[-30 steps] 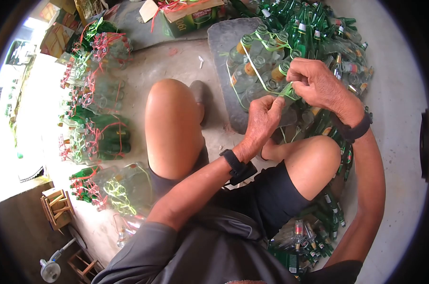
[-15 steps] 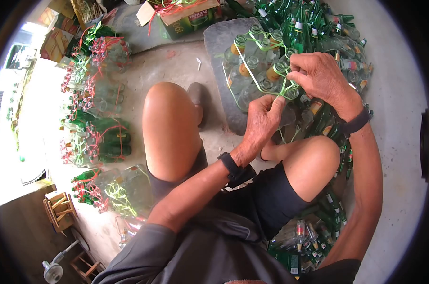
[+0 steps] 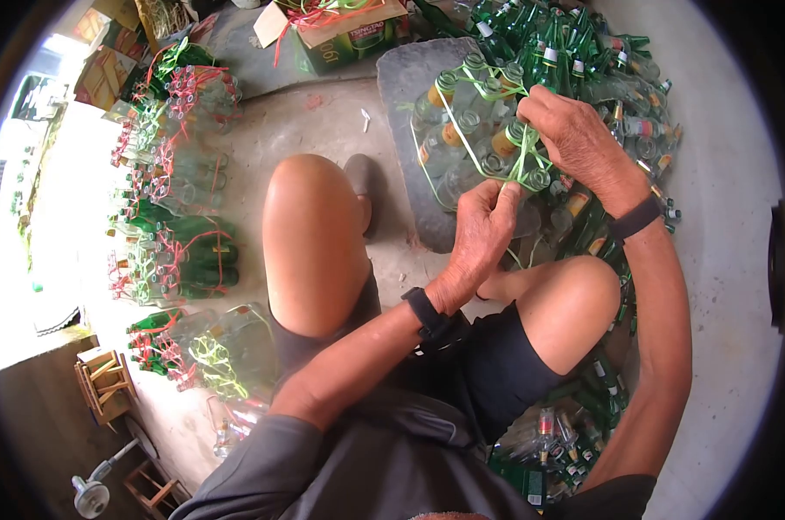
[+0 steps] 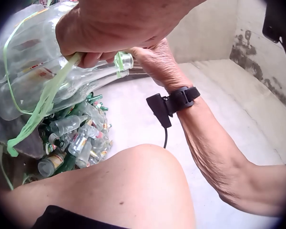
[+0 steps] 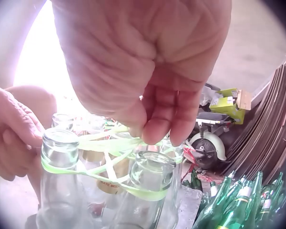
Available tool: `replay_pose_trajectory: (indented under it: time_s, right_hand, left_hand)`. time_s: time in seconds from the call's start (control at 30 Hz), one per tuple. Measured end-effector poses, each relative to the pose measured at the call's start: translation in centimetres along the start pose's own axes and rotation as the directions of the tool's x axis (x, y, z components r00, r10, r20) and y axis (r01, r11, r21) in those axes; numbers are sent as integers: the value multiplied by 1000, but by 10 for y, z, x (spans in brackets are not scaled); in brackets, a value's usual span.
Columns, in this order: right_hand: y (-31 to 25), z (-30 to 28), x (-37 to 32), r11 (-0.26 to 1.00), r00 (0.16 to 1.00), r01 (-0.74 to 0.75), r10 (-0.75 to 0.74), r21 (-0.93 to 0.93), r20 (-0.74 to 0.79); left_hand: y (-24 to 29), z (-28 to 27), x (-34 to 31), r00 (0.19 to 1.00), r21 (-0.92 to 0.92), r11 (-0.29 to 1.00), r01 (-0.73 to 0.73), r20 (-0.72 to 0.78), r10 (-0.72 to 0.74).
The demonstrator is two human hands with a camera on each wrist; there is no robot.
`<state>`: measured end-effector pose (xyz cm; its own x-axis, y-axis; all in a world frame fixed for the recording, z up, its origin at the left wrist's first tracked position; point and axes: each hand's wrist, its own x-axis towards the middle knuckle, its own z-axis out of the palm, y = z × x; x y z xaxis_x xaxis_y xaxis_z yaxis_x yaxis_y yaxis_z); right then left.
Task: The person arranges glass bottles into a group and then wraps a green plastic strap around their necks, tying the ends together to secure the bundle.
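A bundle of clear glass bottles (image 3: 470, 121), some with orange labels, stands on a dark stone slab (image 3: 398, 78). Light green plastic strap (image 5: 152, 194) runs round and between the bottle necks. At the near corner of the bundle, my left hand (image 3: 483, 221) pinches the strap between thumb and fingers, and a loose tail (image 4: 43, 102) hangs below it in the left wrist view. My right hand (image 3: 579, 143) bends over the right-hand necks, its curled fingers pinching strands of the strap. In the right wrist view its fingertips (image 5: 157, 131) are right above the bottle mouths.
Loose green and clear bottles (image 3: 574, 61) are heaped behind and right of the slab. Bundles of bottles tied with red and green strap (image 3: 180, 238) line the left. A green carton (image 3: 345, 43) with strap stands at the back. Both bent knees (image 3: 314, 234) flank the floor between.
My right hand has moved from beside the left thumb back over the far necks, drawing out strands of strap. My left hand stays almost in place at the near corner.
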<state>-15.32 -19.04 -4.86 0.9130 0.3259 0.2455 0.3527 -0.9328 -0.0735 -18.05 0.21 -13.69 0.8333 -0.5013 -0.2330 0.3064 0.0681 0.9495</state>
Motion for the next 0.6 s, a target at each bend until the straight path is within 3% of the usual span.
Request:
replay_pose_trajectory:
  time_s: [0.07, 0.13, 0.27, 0.33, 0.6]
  right_hand:
    - [1, 1, 2, 1000, 1000, -24, 24, 2, -1]
    - [2, 1, 4, 989, 996, -84, 85, 123, -4]
    - [10, 7, 8, 990, 996, -92, 92, 109, 12]
    - [15, 11, 10, 969, 992, -118, 123, 215, -11]
    - [24, 17, 19, 934, 987, -152, 159, 323, 6]
  left_hand:
    - [1, 0, -2, 1000, -10, 1000, -9, 1, 9]
    - [1, 1, -3, 1000, -20, 1000, -17, 5, 18]
    - [3, 2, -5, 999, -20, 999, -31, -10, 31]
    - [3, 2, -5, 999, -25, 999, -34, -11, 34]
    - [2, 8, -5, 996, -44, 996, -72, -62, 69]
